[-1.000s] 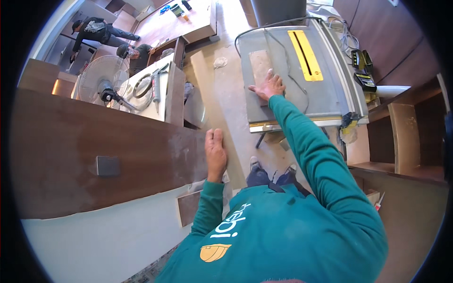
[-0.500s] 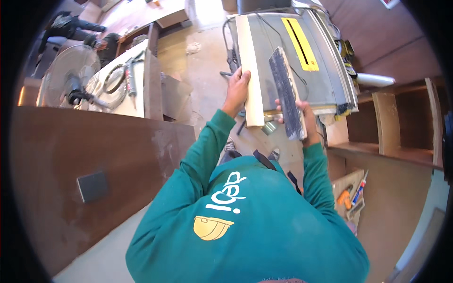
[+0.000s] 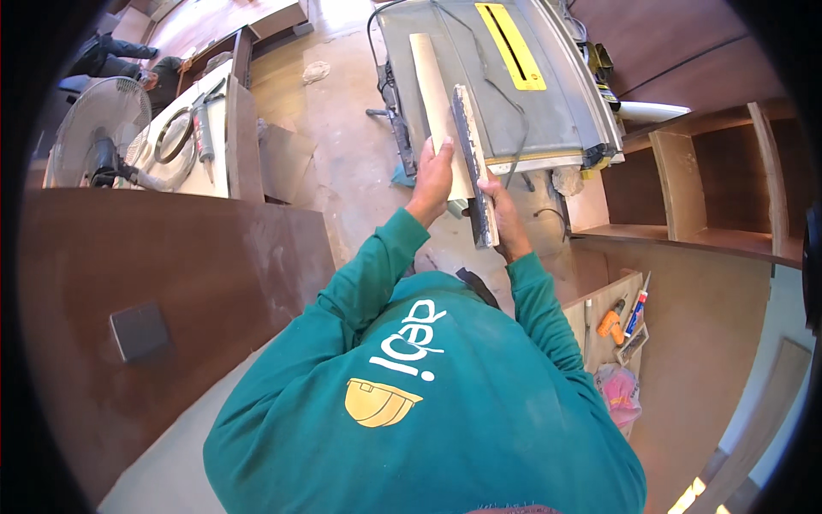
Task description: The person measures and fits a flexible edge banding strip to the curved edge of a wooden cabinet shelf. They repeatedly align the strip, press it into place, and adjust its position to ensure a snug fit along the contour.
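My left hand (image 3: 432,183) is closed around the near part of a long pale wood strip (image 3: 433,90), its thumb lying along the top. In my right hand (image 3: 509,214) is a shorter board (image 3: 465,128) with a dark face and a rough, pale, chipped edge. The two pieces lie side by side, close together, both pointing away from me; whether they touch I cannot tell. Their far ends hang over or rest on the grey top of a table saw (image 3: 548,124), left of its yellow slotted insert (image 3: 512,47). The right fingers are partly hidden behind the dark board.
A black cable (image 3: 479,64) crosses the saw top. On the left stand a brown panel (image 3: 214,257), a fan (image 3: 103,128) and a bench with a caulking gun (image 3: 204,137). Shelving (image 3: 681,184), an orange drill (image 3: 611,325) and a pink bag (image 3: 618,390) are right. Another person (image 3: 120,51) is far left.
The dark board has come left beside the pale strip and turned more onto its edge. Both hands are closer together, and the view has shifted, with the saw now higher in it.
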### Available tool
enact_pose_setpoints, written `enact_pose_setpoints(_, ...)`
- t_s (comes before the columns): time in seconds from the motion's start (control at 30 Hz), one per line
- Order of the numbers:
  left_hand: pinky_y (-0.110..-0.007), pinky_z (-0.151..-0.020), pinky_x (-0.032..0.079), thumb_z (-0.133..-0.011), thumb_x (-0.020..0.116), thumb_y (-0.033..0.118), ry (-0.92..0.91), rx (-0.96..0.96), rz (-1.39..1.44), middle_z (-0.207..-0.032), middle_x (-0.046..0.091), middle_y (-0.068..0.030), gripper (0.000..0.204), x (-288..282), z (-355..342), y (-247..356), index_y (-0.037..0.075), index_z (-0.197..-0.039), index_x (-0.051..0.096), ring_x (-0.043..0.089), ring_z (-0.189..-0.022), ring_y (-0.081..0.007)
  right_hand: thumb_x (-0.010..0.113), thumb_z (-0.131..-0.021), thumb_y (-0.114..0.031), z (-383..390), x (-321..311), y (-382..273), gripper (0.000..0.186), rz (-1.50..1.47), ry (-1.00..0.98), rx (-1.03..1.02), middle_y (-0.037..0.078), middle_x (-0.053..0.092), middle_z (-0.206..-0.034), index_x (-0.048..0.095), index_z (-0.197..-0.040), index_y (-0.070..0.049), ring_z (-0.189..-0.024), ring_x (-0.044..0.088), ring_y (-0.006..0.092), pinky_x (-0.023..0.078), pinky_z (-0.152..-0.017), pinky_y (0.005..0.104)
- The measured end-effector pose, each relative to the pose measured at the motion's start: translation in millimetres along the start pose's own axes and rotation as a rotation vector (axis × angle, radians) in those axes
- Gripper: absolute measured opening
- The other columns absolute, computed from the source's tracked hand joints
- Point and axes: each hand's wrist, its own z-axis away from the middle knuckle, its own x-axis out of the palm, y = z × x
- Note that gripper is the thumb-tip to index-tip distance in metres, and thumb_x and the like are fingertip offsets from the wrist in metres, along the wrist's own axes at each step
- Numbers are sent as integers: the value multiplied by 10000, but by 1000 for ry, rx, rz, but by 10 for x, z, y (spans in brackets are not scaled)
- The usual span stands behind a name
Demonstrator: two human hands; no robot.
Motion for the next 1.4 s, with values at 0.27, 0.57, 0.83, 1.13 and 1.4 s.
enact_pose_setpoints(0.27, -368, -794, 584, -1052, 536, 146, 10, 32, -273, -1084, 652, -136, 266, -80, -172, -121, -24, -1254, 497, 675, -918, -209, 528, -1030, -489, -101, -96, 33, 562, -26, -12, 115, 26, 633, -927, 532, -1425, -88, -784, 621, 112, 568, -670, 304)
enact_pose_setpoints(0.57, -385, -824, 580, -1049, 559, 151, -3, 85, -359, -1129, 640, -162, 325, -154, -305, -157, -28, -1303, 467, 666, -962, -231, 498, -1049, -488, 782, -34, 35, 615, 131, -9, -6, 100, 661, -1141, 537, -1424, -1, -1003, 628, 152, 594, -755, 301)
enact_pose_setpoints(0.83, -369, -819, 578, -1063, 554, 180, -79, 62, -345, -1137, 654, -147, 321, -86, -13, -29, -11, -1311, 483, 665, -979, -205, 530, -1027, -465, 106, -37, 10, 656, 107, -8, 66, 48, 622, -1055, 463, -1542, -64, -919, 606, 124, 549, -772, 306)
enact_pose_setpoints(1.13, -354, -825, 576, -1064, 544, 168, -183, 69, -282, -1103, 652, -124, 323, 133, 198, 67, -1, -1330, 472, 666, -964, -187, 561, -1018, -416, -812, -22, -287, 431, -174, -16, -31, 65, 689, -1033, 619, -1234, -48, -894, 697, 158, 571, -795, 314)
enact_pose_setpoints(1.4, -358, -831, 579, -1055, 553, 157, -131, 65, -296, -1128, 656, -136, 323, 112, 2, 21, -4, -1323, 472, 672, -978, -196, 543, -1024, -463, -157, 3, -152, 443, -61, 48, 17, 27, 633, -915, 608, -1214, -68, -766, 645, 134, 563, -713, 300)
